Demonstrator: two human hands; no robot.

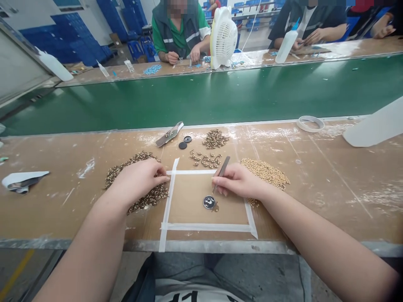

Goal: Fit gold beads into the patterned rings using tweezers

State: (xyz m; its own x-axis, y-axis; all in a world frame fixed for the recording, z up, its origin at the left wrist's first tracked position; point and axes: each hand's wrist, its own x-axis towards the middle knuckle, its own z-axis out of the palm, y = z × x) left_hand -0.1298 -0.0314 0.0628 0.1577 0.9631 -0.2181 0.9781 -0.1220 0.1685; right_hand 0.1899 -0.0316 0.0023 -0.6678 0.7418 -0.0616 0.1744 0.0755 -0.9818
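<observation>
1. The left hand (138, 179) is covering part of the pile of brown links (147, 200). Its fingertips are bending down into the pile, close together, and I cannot tell whether they are pinching a piece.
2. A tiny brass-coloured bit is lying against the black disc (208, 202). It is too small to make out, and the disc's pale marking is blurring.
3. Both forearms are running off the bottom of the view.
4. The disc is lying inside the taped square (168, 201), right of its middle. Bare board is showing between it and the left and near strips.
5. The brown pile is crowding the left strip. The beige beads (267, 171) are sitting just past the right strip, partly hidden behind the right wrist.
6. The bench edge (94, 243) is running just below the near strip.
7. The right hand (241, 181) is resting palm-down at the square's far right corner, fingers clamping the tweezers (223, 167). The tweezers are slanting down and left, their tip ending just above the disc. I cannot tell whether they are touching.
</observation>
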